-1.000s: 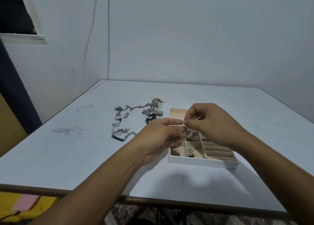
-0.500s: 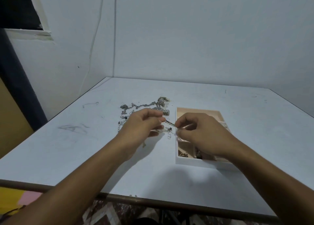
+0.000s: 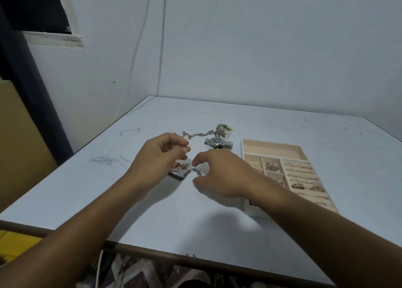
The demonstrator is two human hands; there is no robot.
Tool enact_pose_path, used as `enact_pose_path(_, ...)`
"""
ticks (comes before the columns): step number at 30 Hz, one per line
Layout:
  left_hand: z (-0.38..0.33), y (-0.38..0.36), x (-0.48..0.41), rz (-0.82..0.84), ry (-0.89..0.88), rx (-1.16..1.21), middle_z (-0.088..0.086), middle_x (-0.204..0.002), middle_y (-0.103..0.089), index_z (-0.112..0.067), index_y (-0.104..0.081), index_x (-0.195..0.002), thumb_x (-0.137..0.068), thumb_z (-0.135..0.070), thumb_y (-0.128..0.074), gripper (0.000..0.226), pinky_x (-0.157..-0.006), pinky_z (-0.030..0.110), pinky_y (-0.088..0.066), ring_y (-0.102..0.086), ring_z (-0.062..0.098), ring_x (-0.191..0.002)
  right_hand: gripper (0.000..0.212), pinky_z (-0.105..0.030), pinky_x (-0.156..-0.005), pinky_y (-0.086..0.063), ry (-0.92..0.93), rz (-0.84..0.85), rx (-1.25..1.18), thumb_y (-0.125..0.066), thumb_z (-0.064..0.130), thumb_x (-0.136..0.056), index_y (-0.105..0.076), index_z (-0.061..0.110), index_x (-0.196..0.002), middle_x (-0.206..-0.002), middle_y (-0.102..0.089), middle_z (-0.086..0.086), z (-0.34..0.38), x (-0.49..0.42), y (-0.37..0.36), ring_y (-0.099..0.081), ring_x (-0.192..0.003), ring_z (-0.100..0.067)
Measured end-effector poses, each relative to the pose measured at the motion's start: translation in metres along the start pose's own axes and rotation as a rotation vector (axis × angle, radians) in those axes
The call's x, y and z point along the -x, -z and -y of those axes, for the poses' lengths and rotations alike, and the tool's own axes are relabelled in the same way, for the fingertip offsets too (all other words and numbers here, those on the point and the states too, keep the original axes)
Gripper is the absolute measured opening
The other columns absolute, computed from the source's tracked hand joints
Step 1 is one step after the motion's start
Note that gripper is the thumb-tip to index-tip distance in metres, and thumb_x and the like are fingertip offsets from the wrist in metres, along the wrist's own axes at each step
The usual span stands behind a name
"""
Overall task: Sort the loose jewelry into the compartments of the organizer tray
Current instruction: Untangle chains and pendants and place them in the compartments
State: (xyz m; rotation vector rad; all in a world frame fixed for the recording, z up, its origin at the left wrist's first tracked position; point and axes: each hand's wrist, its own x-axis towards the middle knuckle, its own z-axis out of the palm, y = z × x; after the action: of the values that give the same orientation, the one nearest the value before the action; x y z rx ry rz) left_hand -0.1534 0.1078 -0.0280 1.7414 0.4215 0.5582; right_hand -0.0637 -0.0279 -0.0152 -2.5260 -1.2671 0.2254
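The loose jewelry lies on the table left of the tray: a short chain with a black piece at its left end, a small gold item just behind it, a watch farther back, and behind that a long chain running to a tangled gold clump. The right hand hovers over the short chain's right end, forefinger and thumb spread apart on either side of it, gripping nothing that shows. The left hand sits just left of it above the gold item, fingers curled in toward the thumb; I cannot tell whether they pinch anything. The tray is near the right wrist, which covers its near left corner. Its right column of slots holds rings, a small compartment holds a leaf-shaped piece, and the one to its left holds more small rings. The long back compartment looks bare.
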Motion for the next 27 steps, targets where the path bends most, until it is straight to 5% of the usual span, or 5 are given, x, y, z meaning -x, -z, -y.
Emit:
enact_pose_path(5,0.005,0.011,-0.008,-0.038,-0.005,-0.039,0.001,-0.093,-0.073,-0.016,-0.069,-0.091,-0.087,-0.011,-0.064,0.008,-0.079,0.030,-0.053,-0.068,0.009,-0.079,0.040,-0.035,-0.091,-0.041,0.045,0.014,0.123,-0.060,0.045,-0.085,-0.059,0.032,-0.123,-0.120,-0.063,0.003,0.016,-0.011,-0.006,-0.052,-0.118,-0.021)
enact_pose_path(11,0.011,0.016,-0.012,-0.063,-0.005,-0.082,-0.005,-0.090,-0.074,-0.018,-0.068,-0.091,-0.087,-0.006,-0.059,0.016,-0.078,0.025,-0.051,-0.066,0.006,-0.080,0.013,-0.035,-0.084,-0.045,0.066,0.014,0.126,-0.065,0.040,-0.086,-0.060,0.029,-0.089,-0.100,-0.068,0.002,0.022,-0.027,-0.015,-0.058,-0.101,-0.023)
enact_pose_path(14,0.013,0.017,-0.014,-0.075,0.001,-0.088,-0.006,-0.089,-0.074,-0.019,-0.068,-0.091,-0.086,-0.005,-0.058,0.017,-0.080,0.027,-0.052,-0.066,0.006,-0.082,0.017,-0.035,-0.079,-0.046,0.075,-0.004,0.153,-0.062,0.035,-0.089,-0.054,0.025,-0.078,-0.092,-0.069,-0.002,0.024,-0.031,-0.020,-0.060,-0.093,-0.025)
enact_pose_path(23,0.013,0.015,-0.016,-0.092,-0.010,-0.068,-0.005,-0.090,-0.074,-0.020,-0.068,-0.089,-0.087,-0.005,-0.058,0.018,-0.080,0.030,-0.051,-0.067,0.009,-0.083,0.009,-0.035,-0.073,-0.031,0.141,-0.085,0.317,-0.045,0.026,-0.089,-0.048,0.019,-0.084,-0.091,-0.059,-0.004,0.021,-0.031,-0.024,-0.044,-0.079,-0.026)
enact_pose_path(27,0.011,0.016,-0.017,-0.134,-0.010,0.006,-0.001,-0.091,-0.073,-0.018,-0.068,-0.089,-0.090,-0.011,-0.057,0.013,-0.075,0.029,-0.052,-0.069,0.013,-0.084,0.009,-0.038,-0.067,-0.042,0.119,-0.083,0.129,-0.043,0.024,-0.090,-0.040,0.017,-0.086,-0.086,-0.056,-0.007,0.017,-0.032,-0.013,-0.052,-0.080,-0.031)
